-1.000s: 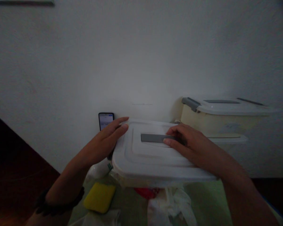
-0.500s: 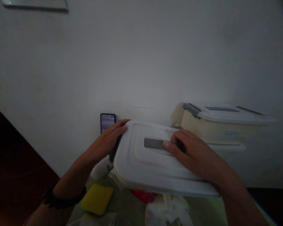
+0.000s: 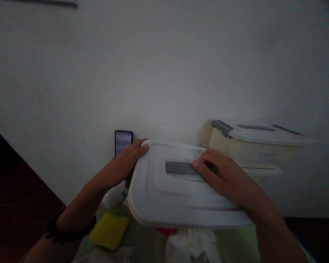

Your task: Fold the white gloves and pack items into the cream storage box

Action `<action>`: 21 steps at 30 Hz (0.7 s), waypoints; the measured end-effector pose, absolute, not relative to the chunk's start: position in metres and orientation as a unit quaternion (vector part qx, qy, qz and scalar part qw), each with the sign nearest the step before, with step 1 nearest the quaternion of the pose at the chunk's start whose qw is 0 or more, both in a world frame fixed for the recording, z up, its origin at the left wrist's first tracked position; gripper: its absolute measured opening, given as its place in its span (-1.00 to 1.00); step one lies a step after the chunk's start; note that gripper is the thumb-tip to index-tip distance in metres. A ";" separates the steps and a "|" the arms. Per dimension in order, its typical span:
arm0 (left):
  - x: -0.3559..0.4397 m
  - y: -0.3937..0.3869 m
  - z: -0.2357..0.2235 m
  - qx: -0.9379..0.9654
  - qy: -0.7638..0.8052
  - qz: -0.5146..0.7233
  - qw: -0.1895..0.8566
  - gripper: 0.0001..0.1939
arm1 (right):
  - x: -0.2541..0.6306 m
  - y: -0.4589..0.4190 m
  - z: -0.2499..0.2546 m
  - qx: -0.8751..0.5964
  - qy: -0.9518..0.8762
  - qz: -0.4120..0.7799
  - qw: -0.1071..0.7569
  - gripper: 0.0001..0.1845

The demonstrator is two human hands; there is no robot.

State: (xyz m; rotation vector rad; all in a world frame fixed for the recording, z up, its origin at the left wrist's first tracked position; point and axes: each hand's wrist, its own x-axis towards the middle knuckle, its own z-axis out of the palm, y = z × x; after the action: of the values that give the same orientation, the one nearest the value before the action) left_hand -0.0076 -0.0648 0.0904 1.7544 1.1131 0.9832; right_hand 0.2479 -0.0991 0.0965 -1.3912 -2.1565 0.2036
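A white storage box lid [image 3: 197, 215] with a grey handle strip [image 3: 181, 167] lies across the lower middle of the view. At its left end my left hand [image 3: 124, 160] is closed on the rim, thumb on top; its other fingers are partly hidden. My right hand [image 3: 219, 170] is on the lid's right part, thumb at the grey strip and fingers curled under themselves. What is beneath the lid is mostly hidden. Below the lid's near edge are a white crumpled bundle [image 3: 192, 244] and a bit of something red [image 3: 166, 231].
A second storage box [image 3: 252, 151] with a white lid stands at the right against the wall. A phone [image 3: 123, 141] leans on the wall behind my left hand. A yellow sponge-like block [image 3: 109, 231] and a white bottle-like thing [image 3: 114, 196] lie on the green surface [image 3: 233, 243].
The lid and both hands have shifted slightly left and toward me in view, with the whole picture drifting a little. Less of the red thing shows below the lid. Both hands keep their holds.
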 end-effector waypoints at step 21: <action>-0.009 -0.064 0.089 0.690 0.435 0.384 0.434 -0.44 | 0.247 -0.099 0.098 -0.506 -0.811 0.054 0.289 -0.61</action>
State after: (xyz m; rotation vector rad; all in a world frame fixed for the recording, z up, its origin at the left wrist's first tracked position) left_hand -0.0092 -0.0641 0.0888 1.7174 1.0822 0.9557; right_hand 0.2467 -0.0992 0.0977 -1.3511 -2.1651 0.1442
